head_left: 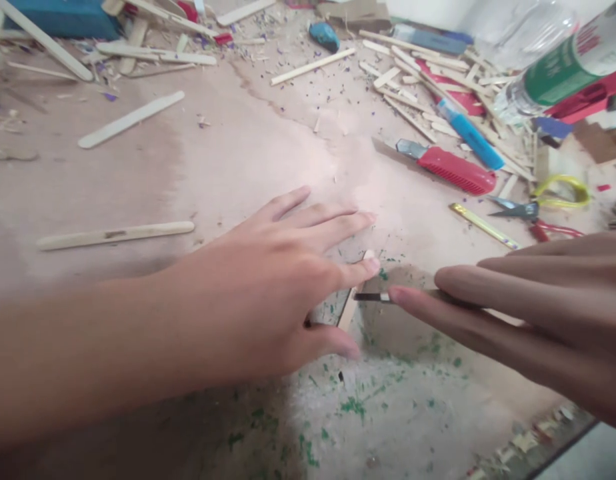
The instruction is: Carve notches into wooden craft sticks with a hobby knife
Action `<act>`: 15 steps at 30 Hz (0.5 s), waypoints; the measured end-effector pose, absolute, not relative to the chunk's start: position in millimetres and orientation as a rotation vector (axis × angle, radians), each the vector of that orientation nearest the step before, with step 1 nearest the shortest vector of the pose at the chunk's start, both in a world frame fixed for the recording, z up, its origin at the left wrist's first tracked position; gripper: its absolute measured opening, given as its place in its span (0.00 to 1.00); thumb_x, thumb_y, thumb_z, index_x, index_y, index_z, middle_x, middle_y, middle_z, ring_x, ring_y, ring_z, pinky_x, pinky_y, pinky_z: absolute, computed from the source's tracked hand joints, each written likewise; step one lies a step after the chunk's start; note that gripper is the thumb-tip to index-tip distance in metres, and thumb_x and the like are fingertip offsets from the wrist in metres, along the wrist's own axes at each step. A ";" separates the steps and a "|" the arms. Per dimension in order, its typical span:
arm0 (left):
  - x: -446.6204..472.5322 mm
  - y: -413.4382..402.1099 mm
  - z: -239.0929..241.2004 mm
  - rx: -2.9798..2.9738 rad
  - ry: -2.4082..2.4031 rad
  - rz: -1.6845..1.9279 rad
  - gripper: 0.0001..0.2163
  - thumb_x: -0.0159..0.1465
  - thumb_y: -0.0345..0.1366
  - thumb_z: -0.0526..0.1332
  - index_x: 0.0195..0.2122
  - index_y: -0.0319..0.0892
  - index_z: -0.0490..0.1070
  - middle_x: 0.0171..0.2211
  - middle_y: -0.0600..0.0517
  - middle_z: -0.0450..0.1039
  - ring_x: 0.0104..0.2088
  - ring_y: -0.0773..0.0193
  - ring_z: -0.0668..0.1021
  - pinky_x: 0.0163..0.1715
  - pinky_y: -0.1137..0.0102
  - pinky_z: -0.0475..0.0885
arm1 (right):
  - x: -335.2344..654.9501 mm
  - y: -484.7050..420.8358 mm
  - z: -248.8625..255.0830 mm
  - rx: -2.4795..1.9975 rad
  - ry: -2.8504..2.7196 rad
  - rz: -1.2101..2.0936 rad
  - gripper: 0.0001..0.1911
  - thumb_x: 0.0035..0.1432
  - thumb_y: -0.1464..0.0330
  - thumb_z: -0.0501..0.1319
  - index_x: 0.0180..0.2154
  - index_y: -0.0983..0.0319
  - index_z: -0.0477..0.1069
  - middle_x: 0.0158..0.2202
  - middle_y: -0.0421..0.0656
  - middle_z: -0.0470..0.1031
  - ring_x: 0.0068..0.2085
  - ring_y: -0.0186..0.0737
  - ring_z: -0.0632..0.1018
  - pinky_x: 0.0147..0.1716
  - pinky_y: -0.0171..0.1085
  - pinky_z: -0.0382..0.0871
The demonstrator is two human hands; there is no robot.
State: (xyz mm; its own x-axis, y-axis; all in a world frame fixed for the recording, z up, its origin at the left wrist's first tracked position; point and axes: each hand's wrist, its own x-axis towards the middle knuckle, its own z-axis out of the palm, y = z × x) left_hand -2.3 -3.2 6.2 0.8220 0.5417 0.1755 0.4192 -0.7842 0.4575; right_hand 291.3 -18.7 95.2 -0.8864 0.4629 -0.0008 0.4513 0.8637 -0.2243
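Observation:
My left hand point(288, 273) lies palm down with fingers spread. Its index fingertip presses a narrow wooden craft stick point(348, 312) against the table, and the thumb rests near the stick's lower end. The rest of that stick passes under the hand. From the right, my right hand point(538, 307) holds a slim craft knife point(371, 297), fingers closed along it. Its dark blade tip meets the stick's edge between my left index finger and thumb. Most of the knife's handle is hidden by the fingers.
Beyond my hands lie a red utility knife point(455, 170), a blue cutter point(471, 133), yellow-handled scissors point(563, 192) and a gold strip point(483, 225). A plastic bottle point(558, 70) lies at upper right by piled sticks. Loose craft sticks point(115, 235) lie left. Green flecks mark the table point(388, 413).

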 end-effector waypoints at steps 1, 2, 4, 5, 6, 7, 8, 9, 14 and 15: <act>-2.7 -3.7 5.2 2.602 0.729 0.437 0.31 0.72 0.63 0.70 0.69 0.51 0.79 0.78 0.41 0.67 0.78 0.42 0.70 0.80 0.40 0.58 | 292.4 -18.9 92.3 -0.633 -3.010 0.314 0.19 0.82 0.71 0.51 0.61 0.57 0.78 0.33 0.41 0.82 0.23 0.36 0.72 0.22 0.50 0.61; -3.3 -4.3 4.1 2.600 0.738 0.445 0.30 0.73 0.64 0.68 0.69 0.52 0.79 0.78 0.42 0.66 0.78 0.44 0.70 0.81 0.42 0.57 | 294.1 -19.2 89.5 -0.561 -3.025 0.273 0.21 0.81 0.72 0.48 0.63 0.59 0.76 0.34 0.42 0.83 0.24 0.37 0.73 0.22 0.51 0.62; -5.0 -5.3 2.0 2.590 0.744 0.440 0.30 0.75 0.64 0.66 0.70 0.52 0.78 0.79 0.44 0.65 0.79 0.47 0.68 0.82 0.45 0.55 | 299.0 -21.7 84.0 -0.529 -3.043 0.160 0.23 0.82 0.73 0.46 0.66 0.62 0.73 0.38 0.44 0.85 0.26 0.39 0.76 0.25 0.51 0.66; -6.0 -5.7 1.0 2.581 0.744 0.440 0.30 0.75 0.64 0.65 0.70 0.53 0.78 0.80 0.44 0.64 0.79 0.48 0.68 0.82 0.47 0.53 | 301.8 -24.1 81.2 -0.535 -3.054 0.104 0.23 0.82 0.73 0.46 0.67 0.64 0.71 0.39 0.46 0.86 0.29 0.41 0.79 0.26 0.51 0.69; -7.0 -5.9 0.0 2.572 0.742 0.440 0.29 0.76 0.64 0.64 0.70 0.53 0.78 0.80 0.45 0.64 0.80 0.49 0.67 0.83 0.48 0.52 | 304.5 -27.2 78.2 -0.544 -3.065 0.056 0.23 0.82 0.74 0.45 0.68 0.67 0.70 0.41 0.48 0.86 0.32 0.43 0.81 0.29 0.51 0.71; -8.0 -6.0 -1.0 2.564 0.745 0.452 0.29 0.76 0.64 0.64 0.70 0.54 0.78 0.80 0.46 0.63 0.80 0.51 0.66 0.83 0.50 0.50 | 306.9 -30.7 75.1 -0.546 -3.069 0.019 0.24 0.82 0.75 0.45 0.69 0.70 0.69 0.43 0.49 0.87 0.35 0.44 0.83 0.31 0.51 0.74; -8.9 -6.0 -2.1 2.559 0.750 0.474 0.29 0.76 0.65 0.63 0.70 0.54 0.77 0.81 0.47 0.63 0.81 0.53 0.65 0.84 0.53 0.48 | 308.8 -34.2 71.8 -0.544 -3.060 -0.012 0.24 0.82 0.75 0.44 0.69 0.72 0.69 0.44 0.51 0.87 0.38 0.46 0.84 0.33 0.50 0.75; -9.7 -6.0 -2.9 2.557 0.755 0.492 0.29 0.77 0.65 0.62 0.70 0.55 0.77 0.81 0.48 0.62 0.81 0.55 0.64 0.84 0.55 0.47 | 310.3 -37.5 68.7 -0.540 -3.041 -0.018 0.24 0.82 0.76 0.43 0.69 0.73 0.69 0.45 0.52 0.86 0.39 0.46 0.84 0.33 0.50 0.76; -10.0 -6.3 -3.8 2.594 0.745 0.479 0.30 0.78 0.65 0.59 0.72 0.54 0.75 0.81 0.48 0.61 0.82 0.54 0.62 0.84 0.54 0.47 | 313.4 -39.4 60.4 -0.663 -2.972 0.132 0.21 0.84 0.74 0.48 0.68 0.70 0.71 0.43 0.48 0.85 0.36 0.41 0.83 0.30 0.45 0.72; -9.7 -6.3 -3.4 2.602 0.740 0.475 0.29 0.79 0.64 0.58 0.72 0.54 0.75 0.81 0.47 0.61 0.82 0.53 0.62 0.83 0.52 0.49 | 313.9 -36.7 60.8 -0.673 -2.979 0.178 0.20 0.84 0.75 0.49 0.68 0.68 0.70 0.43 0.46 0.85 0.35 0.39 0.82 0.29 0.44 0.71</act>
